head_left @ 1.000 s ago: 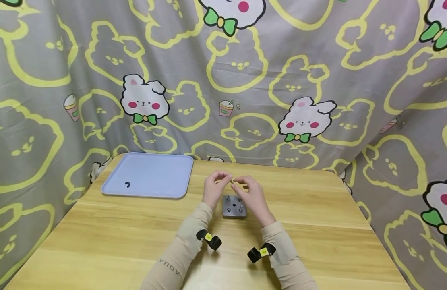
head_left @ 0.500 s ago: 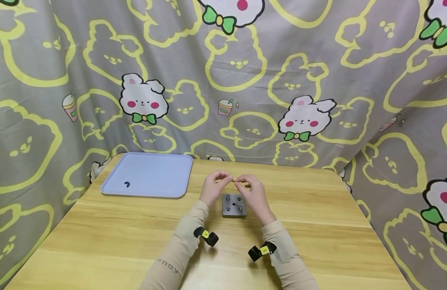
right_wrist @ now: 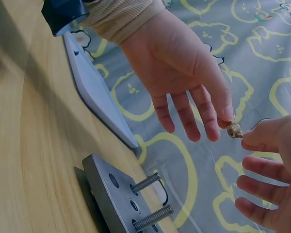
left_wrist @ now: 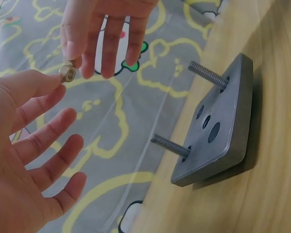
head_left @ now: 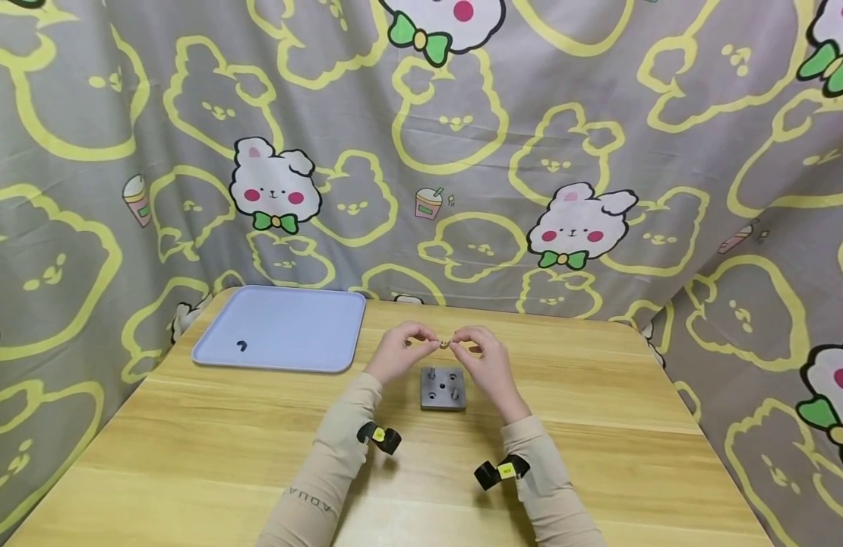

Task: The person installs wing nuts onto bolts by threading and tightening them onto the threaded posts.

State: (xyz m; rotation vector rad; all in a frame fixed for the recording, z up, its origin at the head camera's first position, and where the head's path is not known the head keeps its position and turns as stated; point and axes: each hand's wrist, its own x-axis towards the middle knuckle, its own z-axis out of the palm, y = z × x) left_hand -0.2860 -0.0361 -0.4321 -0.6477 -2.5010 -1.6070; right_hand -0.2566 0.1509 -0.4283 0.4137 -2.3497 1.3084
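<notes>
Between my two hands is a small brass-coloured fitting (left_wrist: 68, 73) with a round hole in its face; its exact kind is unclear. My left hand (head_left: 398, 352) pinches one side of it between thumb and index finger. Opposite, the thumb and index finger of my right hand (head_left: 485, 365) pinch its other side. The remaining fingers of both hands are spread away from it. Below and nearer to me, a grey metal plate (head_left: 443, 388) lies on the table. Two threaded studs (left_wrist: 208, 75) stand up from it, and several round holes show in its face.
At the back left of the wooden table (head_left: 585, 425) lies a pale blue tray (head_left: 292, 327) with a small dark curved piece (head_left: 241, 346) on it. A patterned curtain (head_left: 456, 251) hangs behind the table. Each forearm carries a black wrist camera (head_left: 380, 436).
The wrists have drawn slightly apart, the left forearm shifting left and the right one right. The brass-coloured fitting now shows more clearly between the fingertips. Plate and tray stay put.
</notes>
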